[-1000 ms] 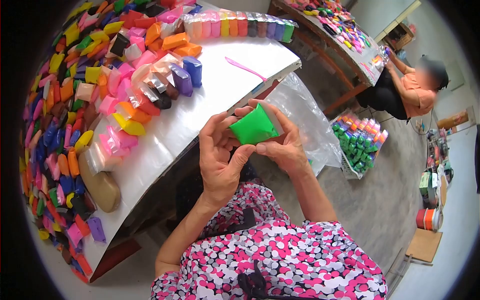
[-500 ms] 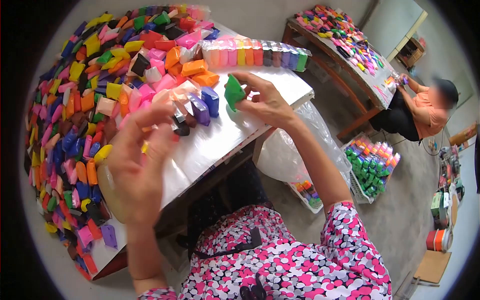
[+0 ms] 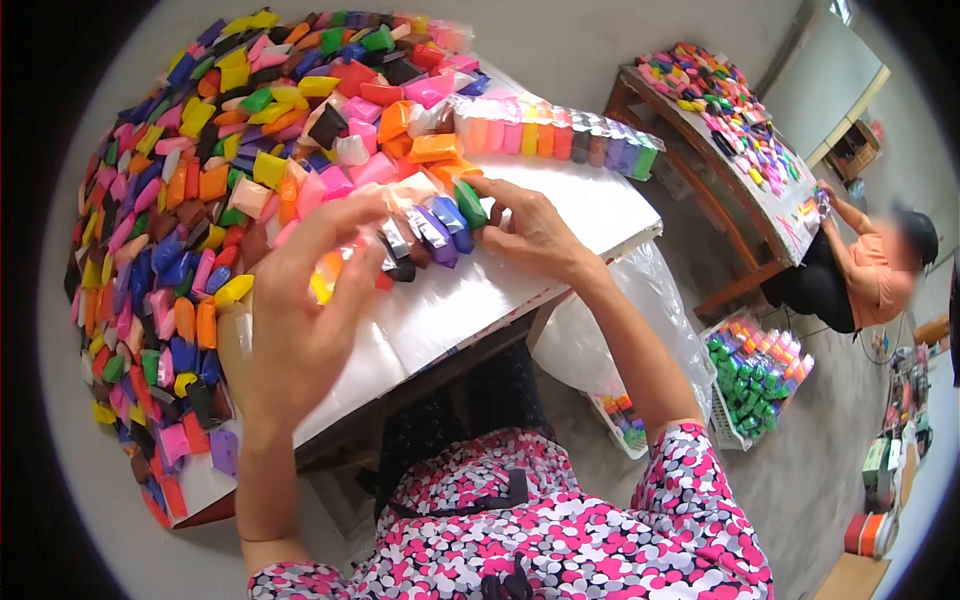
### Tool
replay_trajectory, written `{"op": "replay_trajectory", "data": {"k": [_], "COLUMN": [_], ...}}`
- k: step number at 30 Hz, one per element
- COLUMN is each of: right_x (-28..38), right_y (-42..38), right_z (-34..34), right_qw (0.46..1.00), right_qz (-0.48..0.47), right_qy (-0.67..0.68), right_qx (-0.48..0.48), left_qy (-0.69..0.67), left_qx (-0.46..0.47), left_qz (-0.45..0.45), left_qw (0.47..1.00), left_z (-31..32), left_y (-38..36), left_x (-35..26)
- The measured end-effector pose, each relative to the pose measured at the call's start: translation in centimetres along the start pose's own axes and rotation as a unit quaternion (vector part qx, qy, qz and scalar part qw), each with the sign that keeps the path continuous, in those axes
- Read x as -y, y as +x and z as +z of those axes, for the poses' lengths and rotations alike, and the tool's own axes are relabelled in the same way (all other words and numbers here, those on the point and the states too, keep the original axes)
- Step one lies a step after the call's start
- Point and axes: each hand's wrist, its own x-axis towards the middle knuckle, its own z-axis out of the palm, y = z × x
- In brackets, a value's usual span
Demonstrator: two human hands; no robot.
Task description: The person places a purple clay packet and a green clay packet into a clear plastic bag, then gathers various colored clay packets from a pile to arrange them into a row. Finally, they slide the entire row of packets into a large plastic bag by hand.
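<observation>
A short row of small wrapped packets, purple (image 3: 431,236), blue (image 3: 453,222), black (image 3: 400,266) and other colours, lies on the white table top (image 3: 500,285). My right hand (image 3: 530,228) pinches a green packet (image 3: 469,204) between thumb and fingers, right at the row's right end beside the blue one. At the other end, my left hand (image 3: 305,305) is curved with thumb and fingers apart. A yellow packet (image 3: 324,279) shows between them, and part of the row there is hidden.
A large heap of coloured packets (image 3: 175,240) covers the table's left side. Behind the row lies a clear-wrapped strip of packets (image 3: 550,135). Baskets of packs (image 3: 750,385) and a clear plastic bag (image 3: 650,310) are at right. A person (image 3: 860,260) sits at another table (image 3: 745,165).
My right hand has brought the green packet left, against the blue end of the row. My left hand has moved closer to the row's left end. The view has shifted slightly.
</observation>
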Motion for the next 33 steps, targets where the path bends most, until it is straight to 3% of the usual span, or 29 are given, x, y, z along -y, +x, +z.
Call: {"op": "replay_trajectory", "data": {"k": [4, 11, 20, 23, 33], "right_x": [0.1, 0.6, 1.0, 1.5, 1.9], "right_y": [-0.2, -0.4, -0.3, -0.5, -0.6], "right_z": [0.1, 0.3, 0.7, 0.7, 0.8], "right_qw": [1.0, 0.998, 0.996, 0.997, 0.994], "right_qz": [-0.003, 0.002, 0.029, 0.041, 0.05], "right_qy": [-0.022, -0.057, -0.08, -0.071, -0.099], "right_qx": [0.006, 0.012, 0.011, 0.006, -0.004], "left_qy": [-0.045, 0.01, 0.094, 0.102, 0.168], "left_qx": [-0.042, -0.038, -0.111, -0.118, -0.099], "left_qz": [0.037, 0.026, 0.072, 0.046, 0.095], "left_qw": [0.997, 0.999, 0.987, 0.987, 0.976], "left_z": [1.7, 4.4, 3.7, 3.3, 3.9], "left_y": [-4.2, -8.6, -11.0, -12.0, -13.0], "left_x": [0.6, 2.8, 4.7, 5.2, 7.2]}}
